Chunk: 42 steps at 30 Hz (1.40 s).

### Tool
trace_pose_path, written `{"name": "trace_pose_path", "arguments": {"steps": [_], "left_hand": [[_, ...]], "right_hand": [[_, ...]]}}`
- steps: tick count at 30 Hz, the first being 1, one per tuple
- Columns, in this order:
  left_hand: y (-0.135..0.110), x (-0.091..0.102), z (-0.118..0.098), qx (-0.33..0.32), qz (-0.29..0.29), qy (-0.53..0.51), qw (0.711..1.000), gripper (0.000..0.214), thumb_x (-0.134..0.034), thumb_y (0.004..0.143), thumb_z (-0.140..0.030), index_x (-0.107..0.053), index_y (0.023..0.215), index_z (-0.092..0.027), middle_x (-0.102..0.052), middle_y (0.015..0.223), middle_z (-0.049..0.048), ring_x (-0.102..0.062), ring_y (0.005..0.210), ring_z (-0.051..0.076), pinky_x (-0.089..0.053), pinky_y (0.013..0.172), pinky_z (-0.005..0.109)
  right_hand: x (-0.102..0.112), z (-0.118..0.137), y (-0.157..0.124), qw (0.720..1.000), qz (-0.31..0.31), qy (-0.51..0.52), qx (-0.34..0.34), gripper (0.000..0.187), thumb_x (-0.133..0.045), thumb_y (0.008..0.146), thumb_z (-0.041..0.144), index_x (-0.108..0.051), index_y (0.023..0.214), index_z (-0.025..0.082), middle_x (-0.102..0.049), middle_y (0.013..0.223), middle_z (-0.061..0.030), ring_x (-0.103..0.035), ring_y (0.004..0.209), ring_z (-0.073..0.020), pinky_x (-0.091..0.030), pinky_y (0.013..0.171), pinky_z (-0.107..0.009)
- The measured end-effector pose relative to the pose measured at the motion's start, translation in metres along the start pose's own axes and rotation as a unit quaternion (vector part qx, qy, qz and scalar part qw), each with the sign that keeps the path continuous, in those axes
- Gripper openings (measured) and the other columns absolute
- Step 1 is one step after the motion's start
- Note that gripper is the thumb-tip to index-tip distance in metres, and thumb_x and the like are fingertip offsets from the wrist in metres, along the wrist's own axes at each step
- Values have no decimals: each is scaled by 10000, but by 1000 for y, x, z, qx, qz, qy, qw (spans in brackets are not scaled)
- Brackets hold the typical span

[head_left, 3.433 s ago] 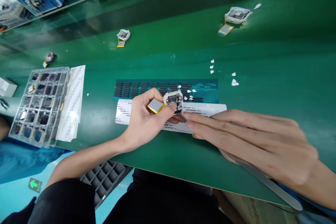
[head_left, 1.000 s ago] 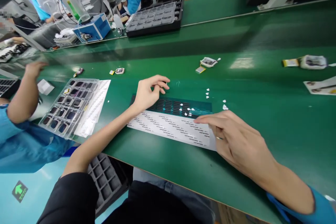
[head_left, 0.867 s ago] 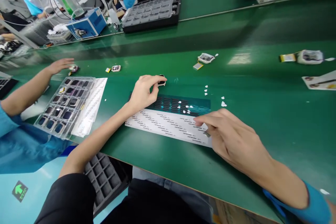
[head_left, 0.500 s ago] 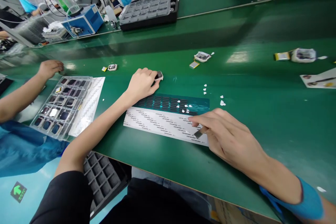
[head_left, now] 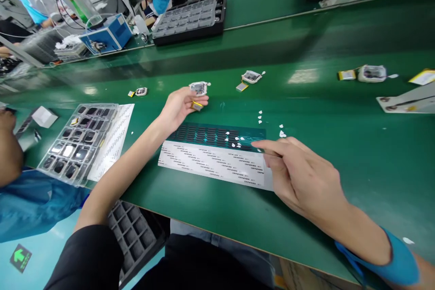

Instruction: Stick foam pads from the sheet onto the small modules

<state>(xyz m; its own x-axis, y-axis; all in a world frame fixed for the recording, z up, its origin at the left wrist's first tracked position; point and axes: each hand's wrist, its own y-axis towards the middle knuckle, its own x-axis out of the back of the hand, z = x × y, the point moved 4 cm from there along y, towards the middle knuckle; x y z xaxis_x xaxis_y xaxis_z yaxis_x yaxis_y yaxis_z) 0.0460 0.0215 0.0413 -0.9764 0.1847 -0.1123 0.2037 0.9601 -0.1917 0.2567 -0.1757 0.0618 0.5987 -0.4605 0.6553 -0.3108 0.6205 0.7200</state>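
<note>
My left hand is closed on a white-rimmed watch case, which is tilted so its inner parts show. A small silver-yellow battery hangs by its fingers. My right hand pinches a small flat metal tool, mostly hidden by the fingers, over the right end of the adhesive sheet. This sheet has a green strip with rows of dark pieces and several white tabs on it, and a white printed backing along its near side.
More watch cases with batteries lie on the green bench, including one at the back and one at right. A clear tray of dark screens sits at left, near a co-worker's arm. Loose white tabs lie right of the sheet.
My left hand has turned over and lifted the watch case, so its inside and battery now show. My right fingers have shifted slightly, hiding the metal tool. The co-worker's hand has drawn back left.
</note>
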Motion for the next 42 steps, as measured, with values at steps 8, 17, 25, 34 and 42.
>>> {"name": "trace_pose_path", "arguments": {"steps": [8,17,25,34,42], "left_hand": [[-116,-50,18,-17,196,13,980,304,-821,927,-380,-625,1026,-169,-824,875,42,-794,668,154,-629,683,234],[-139,-59,30,-65,208,48,975,279,-681,993,-238,-704,1241,-113,-824,888,38,-837,754,172,-698,731,220],[-144,-56,25,-224,168,158,947,262,-649,993,-132,-739,1239,-127,-836,824,4,-826,725,131,-671,677,164],[-147,-56,26,-259,161,216,928,349,-601,990,-117,-714,1320,-118,-843,834,3,-823,721,122,-664,685,157],[-147,-55,26,-190,150,216,946,299,-616,1000,-208,-778,1241,-138,-839,821,30,-826,718,160,-669,652,199]], "right_hand": [[5,4,-3,998,-25,7,-59,228,-674,1070,142,-644,1269,248,-648,733,52,-560,531,-107,-453,517,-264],[-1,5,-3,996,5,71,-58,234,-687,1057,95,-665,1228,254,-788,988,-7,-739,754,-121,-511,543,-240],[-5,9,-4,997,14,69,-42,247,-708,1049,94,-664,1252,228,-813,1072,-24,-785,845,-124,-569,582,-203],[-6,11,-19,997,33,-59,28,312,-707,1044,96,-683,1340,191,-815,1164,-31,-804,889,-151,-642,730,-231],[1,17,-9,976,90,-116,163,247,-535,1076,49,-693,1266,44,-804,1152,-146,-775,805,-174,-590,615,-289]]}}
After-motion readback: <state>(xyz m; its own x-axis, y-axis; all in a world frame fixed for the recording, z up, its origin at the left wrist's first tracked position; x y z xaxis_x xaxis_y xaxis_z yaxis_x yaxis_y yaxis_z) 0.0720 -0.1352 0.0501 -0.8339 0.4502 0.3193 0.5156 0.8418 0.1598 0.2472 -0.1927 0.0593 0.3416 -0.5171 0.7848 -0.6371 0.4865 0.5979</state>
